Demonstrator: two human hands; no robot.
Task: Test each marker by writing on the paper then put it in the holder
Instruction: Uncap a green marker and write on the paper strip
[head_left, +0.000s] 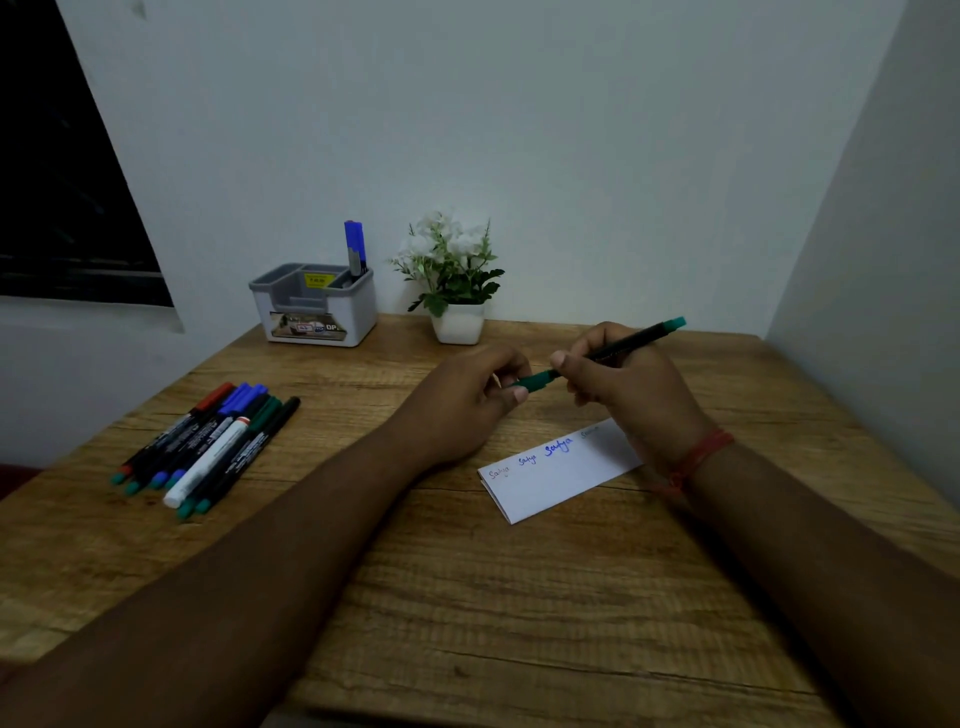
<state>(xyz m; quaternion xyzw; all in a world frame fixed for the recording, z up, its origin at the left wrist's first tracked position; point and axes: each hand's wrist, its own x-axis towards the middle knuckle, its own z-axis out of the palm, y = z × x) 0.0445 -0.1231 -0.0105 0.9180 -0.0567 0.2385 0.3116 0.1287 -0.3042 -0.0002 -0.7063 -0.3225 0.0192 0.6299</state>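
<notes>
A rough-grained wooden table (467, 597) fills the lower frame. At centre right, a slim black-barrelled marker with a green end (631, 340) is gripped in the curled fingers of the right hand (618, 384), its barrel slanting up toward the right. Its green cap (535, 382) is pinched between thumb and fingers of the left hand (467, 410), right at the marker's tip; whether the cap is seated or apart cannot be told. Just below the hands, a folded white paper strip (556, 480) with four small handwritten words lies flat. At left, a loose bunch of red, blue, green, black and white markers (208, 447) is spread on the wood. At upper centre, a grey-and-white plastic compartment holder (317, 312) stands by the wall, one blue-capped marker (355, 249) upright in its back right compartment. Beside it stands a white square pot of white artificial flowers (457, 291).
</notes>
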